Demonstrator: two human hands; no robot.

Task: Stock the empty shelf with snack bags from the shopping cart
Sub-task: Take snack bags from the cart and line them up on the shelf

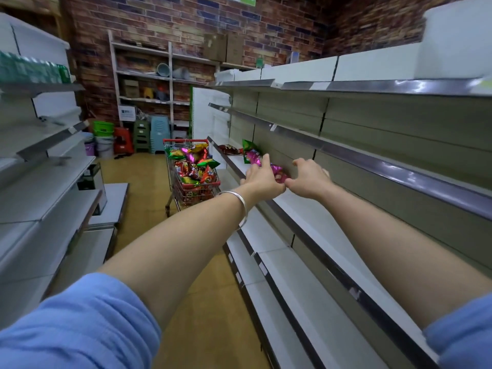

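Both my arms reach out to the white shelf [300, 209] on the right. My left hand [262, 177] and my right hand [308, 178] hold a magenta snack bag [277, 170] between them, just above the shelf board. Behind it on the same shelf stand another magenta bag [253, 157] and a green bag [248, 147], and a dark red bag [230, 149] lies flat further back. The red shopping cart [193, 189] stands in the aisle to the left of the shelf, piled with several colourful snack bags [195, 166].
Bare shelf boards [372, 161] run above and below on the right. Grey shelving [40, 187] lines the left of the aisle, with green bottles [32, 67] on top. Plastic stools and buckets [127, 137] stand by the brick back wall. The yellow floor [149, 187] lies between.
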